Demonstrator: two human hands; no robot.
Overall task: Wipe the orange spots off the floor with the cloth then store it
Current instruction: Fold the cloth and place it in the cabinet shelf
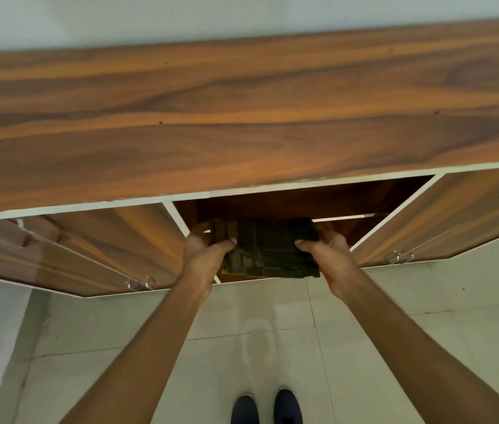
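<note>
Open cabinet (303,200) | cloth (269,246) gripped between left hand (202,255), right hand (331,258)

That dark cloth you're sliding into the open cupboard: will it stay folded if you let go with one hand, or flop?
Probably flops: the cloth is soft fabric, folded in layers, and needs the left hand and right hand at opposite edges. Likely light; each grip looks relaxed. It won't roll, and should settle flat in the cupboard.

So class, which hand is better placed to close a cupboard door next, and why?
Hard to call: left hand and right hand both hold the cloth; each door flanks its own hand.
</note>
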